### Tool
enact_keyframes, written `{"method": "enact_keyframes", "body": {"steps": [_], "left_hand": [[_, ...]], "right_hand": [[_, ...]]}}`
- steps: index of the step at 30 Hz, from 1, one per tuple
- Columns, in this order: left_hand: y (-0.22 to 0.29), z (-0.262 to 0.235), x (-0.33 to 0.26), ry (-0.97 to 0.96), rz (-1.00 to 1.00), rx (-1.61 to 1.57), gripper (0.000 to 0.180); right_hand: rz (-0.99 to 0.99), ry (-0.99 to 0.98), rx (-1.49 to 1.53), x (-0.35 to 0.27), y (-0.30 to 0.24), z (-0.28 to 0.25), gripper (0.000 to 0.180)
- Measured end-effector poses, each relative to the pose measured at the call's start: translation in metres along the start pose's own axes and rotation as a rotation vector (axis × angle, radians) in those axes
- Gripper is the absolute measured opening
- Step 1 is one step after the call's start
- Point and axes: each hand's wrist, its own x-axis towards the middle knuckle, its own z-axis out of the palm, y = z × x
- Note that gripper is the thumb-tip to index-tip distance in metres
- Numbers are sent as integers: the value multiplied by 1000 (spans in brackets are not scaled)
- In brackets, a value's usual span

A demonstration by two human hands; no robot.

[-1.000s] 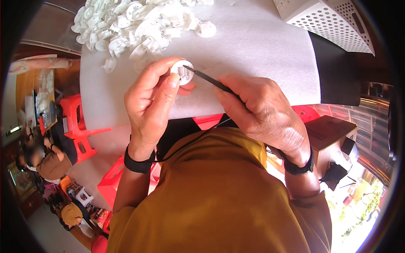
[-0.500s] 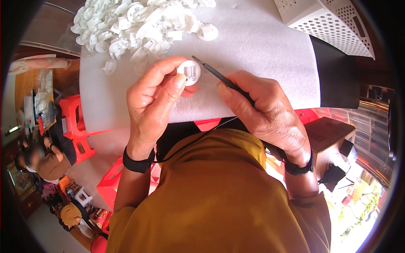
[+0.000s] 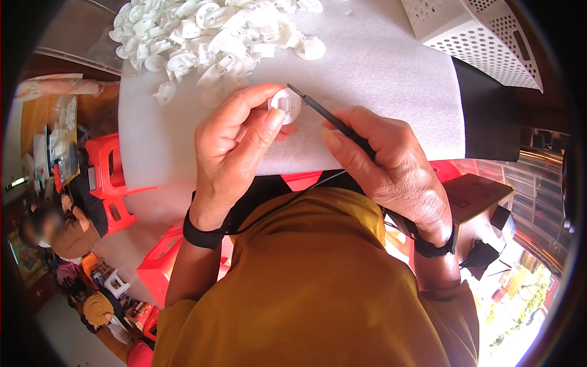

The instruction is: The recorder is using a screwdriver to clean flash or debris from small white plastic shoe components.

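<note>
White round plastic disc point(image 3: 285, 104) in the grip; thin black tool point(image 3: 330, 119) beside it. Beyond the grip: white plastic pieces point(image 3: 208, 30) heaped on pale grey-white foam sheet point(image 3: 379, 67); white basket point(image 3: 477, 37), dot-perforated. Nearer: mustard-yellow shirt point(image 3: 318, 281), black wristbands point(image 3: 202, 235).

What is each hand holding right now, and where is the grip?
The left hand pinches a white round plastic piece by its rim. The right hand grips a thin black tool at its rear end.

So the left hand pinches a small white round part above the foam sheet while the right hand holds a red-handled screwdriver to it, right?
Not quite. The head view shows the tool in the right hand is a thin black rod, not red-handled. The rest stands: the left hand pinches the small white round part above the foam sheet.
</note>
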Motion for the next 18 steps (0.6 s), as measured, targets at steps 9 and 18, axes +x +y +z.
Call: {"method": "enact_keyframes", "body": {"steps": [9,18], "left_hand": [[-1,0,0,18,9,2,26],[-1,-1,1,36,38,-15,26]], "right_hand": [[37,10,19,-2,1,-1,11],[-17,77,18,-4,7,2,12]]}}
